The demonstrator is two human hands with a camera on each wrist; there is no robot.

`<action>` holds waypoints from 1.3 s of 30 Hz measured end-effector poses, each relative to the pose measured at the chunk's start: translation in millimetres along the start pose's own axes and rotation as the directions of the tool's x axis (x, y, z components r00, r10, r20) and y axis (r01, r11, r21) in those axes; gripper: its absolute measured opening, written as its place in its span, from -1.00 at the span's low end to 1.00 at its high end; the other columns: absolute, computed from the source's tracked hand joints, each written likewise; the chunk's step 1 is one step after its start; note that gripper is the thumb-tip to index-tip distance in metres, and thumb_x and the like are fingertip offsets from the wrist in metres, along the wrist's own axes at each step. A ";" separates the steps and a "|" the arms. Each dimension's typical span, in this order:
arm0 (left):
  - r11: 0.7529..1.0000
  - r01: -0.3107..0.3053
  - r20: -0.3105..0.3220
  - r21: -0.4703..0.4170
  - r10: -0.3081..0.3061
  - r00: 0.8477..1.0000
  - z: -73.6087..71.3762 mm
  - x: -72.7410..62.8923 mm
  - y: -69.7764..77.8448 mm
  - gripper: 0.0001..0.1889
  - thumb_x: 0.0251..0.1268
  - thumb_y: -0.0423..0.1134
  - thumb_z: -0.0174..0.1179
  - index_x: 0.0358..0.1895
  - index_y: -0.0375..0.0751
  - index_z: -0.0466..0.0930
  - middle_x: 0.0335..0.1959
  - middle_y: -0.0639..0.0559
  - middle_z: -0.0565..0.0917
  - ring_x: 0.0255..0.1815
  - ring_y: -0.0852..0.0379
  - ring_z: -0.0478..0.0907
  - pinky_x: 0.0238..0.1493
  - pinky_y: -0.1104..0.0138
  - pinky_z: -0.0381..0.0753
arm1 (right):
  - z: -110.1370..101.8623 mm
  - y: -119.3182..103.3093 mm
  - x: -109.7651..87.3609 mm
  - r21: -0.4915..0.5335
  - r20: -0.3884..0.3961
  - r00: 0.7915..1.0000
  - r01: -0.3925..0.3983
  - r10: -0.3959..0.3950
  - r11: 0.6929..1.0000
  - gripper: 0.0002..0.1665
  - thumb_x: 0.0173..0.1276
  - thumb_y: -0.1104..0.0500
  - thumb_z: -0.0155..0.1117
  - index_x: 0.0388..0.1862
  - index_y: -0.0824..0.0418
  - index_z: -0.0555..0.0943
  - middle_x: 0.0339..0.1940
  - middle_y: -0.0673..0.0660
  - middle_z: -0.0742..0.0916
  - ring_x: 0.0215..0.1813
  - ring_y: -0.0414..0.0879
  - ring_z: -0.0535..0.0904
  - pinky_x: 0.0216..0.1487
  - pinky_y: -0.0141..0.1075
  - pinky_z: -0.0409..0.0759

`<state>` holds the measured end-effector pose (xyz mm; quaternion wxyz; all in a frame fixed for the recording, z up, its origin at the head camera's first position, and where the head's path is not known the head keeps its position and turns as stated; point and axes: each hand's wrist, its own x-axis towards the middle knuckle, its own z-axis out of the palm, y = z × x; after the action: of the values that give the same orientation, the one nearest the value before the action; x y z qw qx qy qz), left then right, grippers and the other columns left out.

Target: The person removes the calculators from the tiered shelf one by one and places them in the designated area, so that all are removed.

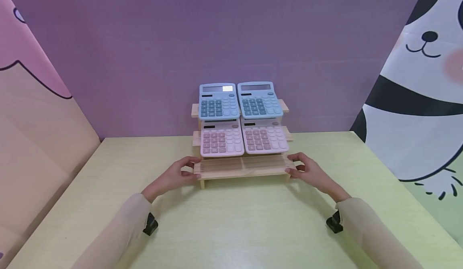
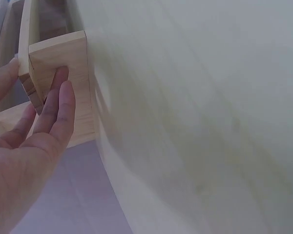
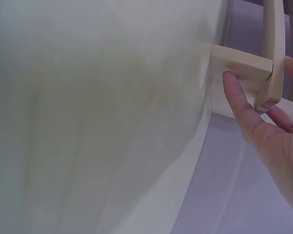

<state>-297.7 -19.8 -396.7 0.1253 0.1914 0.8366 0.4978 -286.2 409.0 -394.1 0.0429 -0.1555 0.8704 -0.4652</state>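
A light wooden three-tier stand sits toward the back of the table. Two blue calculators lie side by side on its top tier, and two pink calculators on the middle one, their upper ends tucked behind the blue pair. Nothing lies on the lowest tier. My left hand grips that tier's left end, thumb on one face and fingers round the other, close against the wooden leg in the left wrist view. At the opposite end, my right hand grips it likewise, one finger along the leg.
The pale wood-look table spreads out in front of the stand. A purple backdrop rises behind it, with printed cartoon panels at both sides, a panda on the right. Black wrist devices show at both sleeves.
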 end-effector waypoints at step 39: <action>0.999 0.027 0.012 -0.037 -0.026 1.000 -0.1 -2.4 5.6 -0.38 0.16 -0.13 0.23 0.28 -0.16 0.23 0.24 -0.15 0.30 0.14 -0.13 0.37 -0.01 0.31 0.55 | -5.1 3.0 1.0 0.094 0.037 0.999 0.022 -0.026 0.995 -0.47 0.29 0.17 0.19 0.11 0.42 0.27 0.23 0.38 0.36 -0.12 0.06 0.56 -0.15 -0.32 0.66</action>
<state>-294.4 -18.5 -391.7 0.1402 0.1808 0.8289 0.5104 -289.0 414.3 -393.7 0.0612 -0.1727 0.8448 -0.5028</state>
